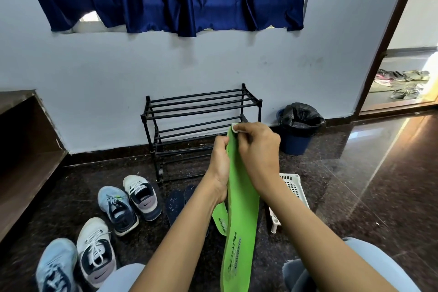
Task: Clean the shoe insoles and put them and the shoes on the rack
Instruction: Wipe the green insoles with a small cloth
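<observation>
My bare forearms reach forward side by side, drawing close together at the wrists. My left hand (221, 170) curls round the left edge of the upright green insole (241, 208). My right hand (258, 152), slightly higher, pinches a small white wipe (234, 127) against the insole's top end, knuckles facing me.
</observation>
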Demonstrator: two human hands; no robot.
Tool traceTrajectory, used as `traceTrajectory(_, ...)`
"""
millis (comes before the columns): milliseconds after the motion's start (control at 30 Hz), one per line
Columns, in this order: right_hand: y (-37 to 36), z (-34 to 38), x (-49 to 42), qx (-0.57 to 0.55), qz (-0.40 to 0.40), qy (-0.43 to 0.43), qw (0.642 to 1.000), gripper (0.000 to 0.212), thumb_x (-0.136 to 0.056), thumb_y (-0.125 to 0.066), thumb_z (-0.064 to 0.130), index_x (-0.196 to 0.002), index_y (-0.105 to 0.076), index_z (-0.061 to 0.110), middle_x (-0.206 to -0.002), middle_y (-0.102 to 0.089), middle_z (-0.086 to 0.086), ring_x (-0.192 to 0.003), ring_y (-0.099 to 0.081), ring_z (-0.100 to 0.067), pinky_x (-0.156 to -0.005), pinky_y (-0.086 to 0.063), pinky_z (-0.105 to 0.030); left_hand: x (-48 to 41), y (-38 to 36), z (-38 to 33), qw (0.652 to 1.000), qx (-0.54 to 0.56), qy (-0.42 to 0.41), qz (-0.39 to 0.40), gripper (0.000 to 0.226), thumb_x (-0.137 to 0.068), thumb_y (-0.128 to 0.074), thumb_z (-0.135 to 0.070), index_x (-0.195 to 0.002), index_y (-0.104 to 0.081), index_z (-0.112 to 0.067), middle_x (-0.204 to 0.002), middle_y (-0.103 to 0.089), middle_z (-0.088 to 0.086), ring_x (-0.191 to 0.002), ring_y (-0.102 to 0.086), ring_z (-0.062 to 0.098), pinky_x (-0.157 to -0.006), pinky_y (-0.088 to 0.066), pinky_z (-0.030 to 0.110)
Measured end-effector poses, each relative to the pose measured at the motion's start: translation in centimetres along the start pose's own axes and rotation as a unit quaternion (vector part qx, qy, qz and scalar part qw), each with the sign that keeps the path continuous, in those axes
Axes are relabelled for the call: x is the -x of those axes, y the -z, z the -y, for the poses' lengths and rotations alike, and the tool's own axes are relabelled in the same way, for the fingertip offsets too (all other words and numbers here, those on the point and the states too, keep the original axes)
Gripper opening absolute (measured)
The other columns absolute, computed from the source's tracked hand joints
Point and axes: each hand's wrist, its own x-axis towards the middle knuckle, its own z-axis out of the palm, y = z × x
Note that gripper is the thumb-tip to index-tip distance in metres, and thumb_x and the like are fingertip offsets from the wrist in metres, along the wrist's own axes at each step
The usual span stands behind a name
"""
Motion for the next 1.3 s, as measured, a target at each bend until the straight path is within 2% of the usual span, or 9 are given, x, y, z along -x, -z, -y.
traceTrajectory(200, -0.1, 0.7, 1.7, -0.033, 0.002, 0.011, 0.999, 0.020, -0.077, -0.063, -0.002, -0.090, -0.075, 0.009, -0.088, -0.072, -0.008, -0.083, -0.066, -0.025, -0.080, -0.053, -0.037, -0.1, 0.2, -0.2, 1.000, 0.007, -0.006, -0.005, 0.052, -0.095, -0.029, -0.042, -0.069, -0.065, -0.014, -0.062, -0.061, 0.004, -0.059, -0.059, 0.018, -0.055, -0.044, 0.026)
traceTrajectory(400, 0.0, 0.3, 0.2, -0.036, -0.021, -0.004, 0.999, 0.018, -0.080, -0.062, 0.000, -0.091, -0.074, 0.009, -0.087, -0.072, -0.007, -0.083, -0.066, -0.024, -0.078, -0.054, -0.041, 0.1, -0.1, -0.5, 1.000, 0.017, 0.008, 0.008, 0.052, -0.094, -0.029, -0.042, -0.066, -0.063, -0.014, -0.056, -0.058, 0.004, -0.050, -0.056, 0.018, -0.050, -0.041, 0.024)
traceTrajectory(667, -0.7, 0.6, 1.7, -0.004, 0.003, 0.019, 1.000, 0.020, -0.077, -0.062, 0.000, -0.090, -0.074, 0.009, -0.087, -0.072, -0.007, -0.084, -0.065, -0.024, -0.078, -0.039, -0.018, 0.0, 0.5, -0.7, 1.000, 0.022, 0.006, -0.003, 0.050, -0.093, -0.030, -0.042, -0.066, -0.062, -0.015, -0.059, -0.059, 0.004, -0.055, -0.058, 0.018, -0.052, -0.042, 0.023)
traceTrajectory(800, -0.1, 0.1, 0.0, -0.003, -0.021, 0.001, 1.000, 0.020, -0.080, -0.062, -0.001, -0.091, -0.074, 0.010, -0.088, -0.072, -0.006, -0.086, -0.064, -0.024, -0.080, -0.044, -0.023, 0.2, 0.0, -0.6, 1.000, 0.022, 0.010, 0.010, 0.051, -0.094, -0.029, -0.040, -0.061, -0.058, -0.014, -0.052, -0.055, 0.003, -0.045, -0.053, 0.017, -0.045, -0.039, 0.019)
traceTrajectory(933, -0.2, 0.1, 1.0, -0.007, -0.022, 0.000, 1.000, 0.021, -0.080, -0.063, -0.001, -0.093, -0.075, 0.010, -0.088, -0.071, -0.007, -0.085, -0.064, -0.021, -0.080, -0.047, -0.025, 0.1, 0.1, -0.6, 1.000, 0.024, 0.014, 0.011, 0.053, -0.094, -0.030, -0.041, -0.061, -0.062, -0.015, -0.055, -0.057, 0.003, -0.049, -0.055, 0.017, -0.048, -0.040, 0.021)
traceTrajectory(1033, -0.7, 0.2, 2.0, 0.000, 0.001, -0.004, 1.000, 0.022, -0.079, -0.062, 0.000, -0.094, -0.074, 0.011, -0.089, -0.071, -0.007, -0.086, -0.064, -0.023, -0.081, -0.045, -0.024, 0.0, 0.3, -0.7, 1.000, 0.027, 0.007, 0.004, 0.051, -0.094, -0.030, -0.042, -0.066, -0.062, -0.013, -0.057, -0.059, 0.003, -0.051, -0.058, 0.017, -0.048, -0.044, 0.019)
traceTrajectory(1133, -0.5, 0.2, 1.2, 0.000, -0.003, -0.003, 1.000, 0.020, -0.079, -0.062, -0.001, -0.091, -0.074, 0.009, -0.087, -0.072, -0.007, -0.085, -0.064, -0.024, -0.080, -0.041, -0.020, 0.0, 0.3, -0.6, 0.999, 0.030, 0.006, 0.010, 0.059, -0.095, -0.028, -0.041, -0.055, -0.065, -0.016, -0.053, -0.058, 0.002, -0.047, -0.056, 0.016, -0.046, -0.042, 0.019)
traceTrajectory(1233, 0.0, 0.1, 0.0, -0.008, -0.025, -0.016, 1.000, 0.020, -0.080, -0.062, -0.002, -0.090, -0.074, 0.009, -0.087, -0.072, -0.007, -0.084, -0.065, -0.025, -0.081, -0.051, -0.033, 0.2, 0.1, -0.6, 0.999, 0.028, 0.008, 0.017, 0.060, -0.094, -0.029, -0.040, -0.049, -0.062, -0.017, -0.049, -0.054, 0.001, -0.043, -0.052, 0.016, -0.045, -0.038, 0.020)
traceTrajectory(1300, 0.1, 0.0, 0.1, -0.011, -0.028, -0.019, 0.999, 0.021, -0.080, -0.062, -0.002, -0.091, -0.074, 0.010, -0.088, -0.072, -0.006, -0.085, -0.065, -0.024, -0.081, -0.051, -0.033, 0.1, 0.0, -0.6, 0.999, 0.028, 0.010, 0.021, 0.063, -0.095, -0.028, -0.040, -0.047, -0.062, -0.017, -0.048, -0.055, 0.000, -0.042, -0.052, 0.015, -0.045, -0.038, 0.019)
